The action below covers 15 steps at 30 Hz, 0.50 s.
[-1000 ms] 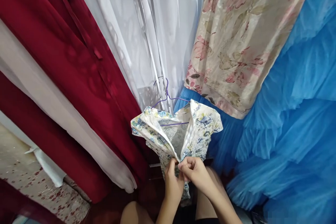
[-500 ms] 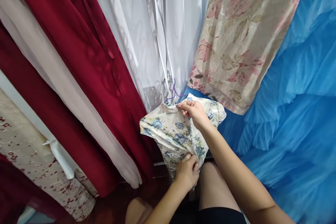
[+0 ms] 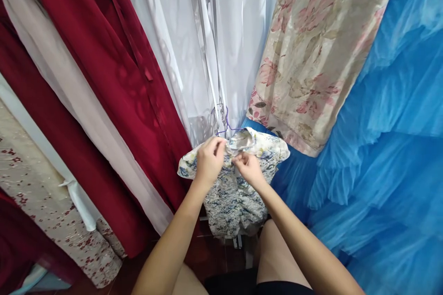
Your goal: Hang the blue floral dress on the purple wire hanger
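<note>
A short-sleeved floral top (image 3: 238, 203), cream with blue flowers, hangs upright in front of my knees on a purple hanger (image 3: 228, 120). My left hand (image 3: 210, 154) pinches the cloth at the left side of its neckline. Close beside it, my right hand (image 3: 247, 166) pinches the collar edge just below the neck opening. Between the two hands the collar gapes, and its paler inside shows. My fingers cover the small details of the neckline there.
Dark red drapes (image 3: 104, 83) and a pale pink one (image 3: 76, 87) hang to the left. White fabric (image 3: 238, 32) is behind the hanger. A beige floral garment (image 3: 311, 55) and blue ruffled tulle (image 3: 391, 156) fill the right. Dark reddish floor (image 3: 214, 253) shows below.
My left hand has risen from the top's lower front to the neckline. My right hand has shifted slightly down at the collar. The neck opening now gapes, and the cloth hangs straighter.
</note>
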Tool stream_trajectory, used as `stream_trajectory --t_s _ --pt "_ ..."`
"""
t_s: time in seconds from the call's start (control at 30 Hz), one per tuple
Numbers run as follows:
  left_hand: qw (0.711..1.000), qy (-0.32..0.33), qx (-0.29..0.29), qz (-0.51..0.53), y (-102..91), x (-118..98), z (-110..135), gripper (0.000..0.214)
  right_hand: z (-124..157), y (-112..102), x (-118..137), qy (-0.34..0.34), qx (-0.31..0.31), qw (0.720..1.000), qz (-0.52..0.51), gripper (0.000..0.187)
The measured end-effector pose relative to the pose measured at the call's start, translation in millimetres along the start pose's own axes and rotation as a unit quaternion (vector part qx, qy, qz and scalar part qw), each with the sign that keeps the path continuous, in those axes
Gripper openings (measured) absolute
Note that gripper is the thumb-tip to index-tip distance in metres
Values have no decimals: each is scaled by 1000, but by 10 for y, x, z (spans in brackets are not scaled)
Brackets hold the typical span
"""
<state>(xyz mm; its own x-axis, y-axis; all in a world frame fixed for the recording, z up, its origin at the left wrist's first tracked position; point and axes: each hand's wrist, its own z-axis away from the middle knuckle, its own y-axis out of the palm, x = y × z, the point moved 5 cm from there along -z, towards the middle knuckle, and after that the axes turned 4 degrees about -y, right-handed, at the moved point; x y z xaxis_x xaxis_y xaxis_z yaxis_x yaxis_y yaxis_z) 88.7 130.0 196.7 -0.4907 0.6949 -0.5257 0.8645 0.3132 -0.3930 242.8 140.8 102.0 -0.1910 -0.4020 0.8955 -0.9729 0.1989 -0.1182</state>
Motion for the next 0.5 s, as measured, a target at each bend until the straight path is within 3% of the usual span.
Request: stream_trajectory --t_s 0.1,0.13,0.17,0.23,0.3,0.37,0.5 --pt "979 -132 -137 78 -414 563 -78 15 199 70 -234 21 17 1000 -2 29" --pt "951 -208 -188 133 -542 843 -54 12 267 82 -260 23 23 999 -9 30" --pt "900 -307 -239 196 -628 1146 28 12 329 89 -266 26 28 999 -19 30" --pt "855 -392 -258 221 -663 1561 238 20 433 92 -249 31 34 998 -48 29" --pt "825 -453 -237 238 -519 1803 575 24 524 67 -269 50 26 995 -88 28" --pt "803 -497 -205 257 -256 1882 990 24 641 -21 -390 85 -18 986 -141 24" --pt "782 -538 -117 293 319 1771 1697 31 1073 -420 -889 150 -206 941 -221 25"
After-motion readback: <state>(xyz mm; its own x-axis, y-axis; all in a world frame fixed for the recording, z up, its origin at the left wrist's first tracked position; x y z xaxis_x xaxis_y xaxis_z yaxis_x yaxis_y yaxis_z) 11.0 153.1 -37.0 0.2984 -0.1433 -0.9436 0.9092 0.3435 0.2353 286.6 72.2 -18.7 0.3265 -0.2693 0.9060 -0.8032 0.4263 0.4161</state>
